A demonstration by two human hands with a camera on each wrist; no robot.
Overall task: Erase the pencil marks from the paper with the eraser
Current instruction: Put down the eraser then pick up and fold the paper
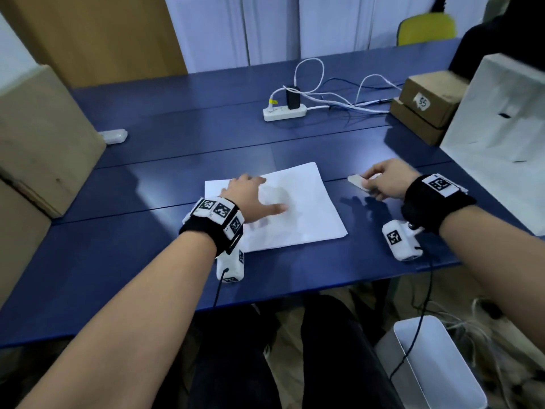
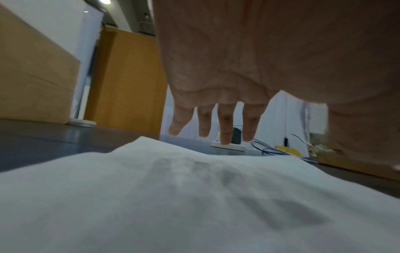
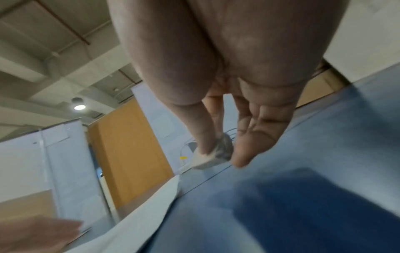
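A white sheet of paper (image 1: 298, 202) lies on the blue table (image 1: 147, 261) in front of me. Faint grey pencil marks (image 2: 194, 167) show on it. My left hand (image 1: 259, 193) is spread over the paper's left part with straight fingers (image 2: 225, 126) and holds nothing. In the left wrist view the fingertips hang just above the sheet. To the right of the paper, my right hand (image 1: 370, 181) pinches a small whitish eraser (image 1: 356, 181) between thumb and fingers. The eraser (image 3: 214, 157) is smudged grey and sits low at the table surface.
A white power strip (image 1: 284, 111) with cables lies farther back. Cardboard boxes (image 1: 424, 104) and a white box (image 1: 501, 128) stand at the right. A large cardboard box (image 1: 38, 137) stands at the left. A white bin (image 1: 427, 367) is below the table's front edge.
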